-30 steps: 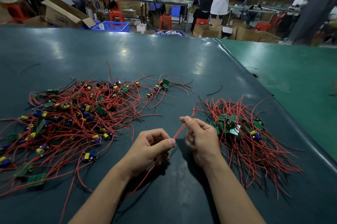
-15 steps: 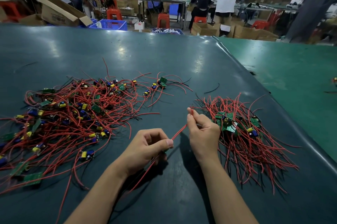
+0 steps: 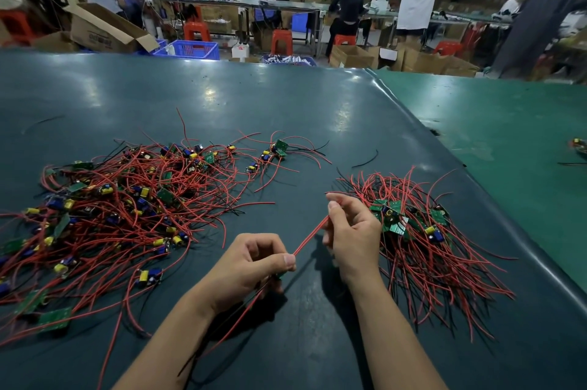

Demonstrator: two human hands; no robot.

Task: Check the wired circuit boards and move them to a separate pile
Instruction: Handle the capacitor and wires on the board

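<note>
A large loose pile of small green circuit boards with red and black wires (image 3: 120,208) covers the left of the dark table (image 3: 286,110). A smaller, tidier pile of wired boards (image 3: 419,230) lies to the right. Between them my left hand (image 3: 251,265) pinches one wired circuit board, mostly hidden under its fingers, with red wires hanging below. A red wire (image 3: 309,238) of that board runs taut up to my right hand (image 3: 352,230), whose fingers pinch it near its end, just left of the small pile.
A few stray boards (image 3: 273,151) and a loose black wire (image 3: 365,162) lie beyond the piles. A green table (image 3: 508,141) adjoins on the right, with a small board at its far edge. Behind are cardboard boxes, blue crates, red stools and several people at benches.
My right hand has slid up along the red wire away from my left hand, drawing it out longer and straighter. The left hand has stayed put.
</note>
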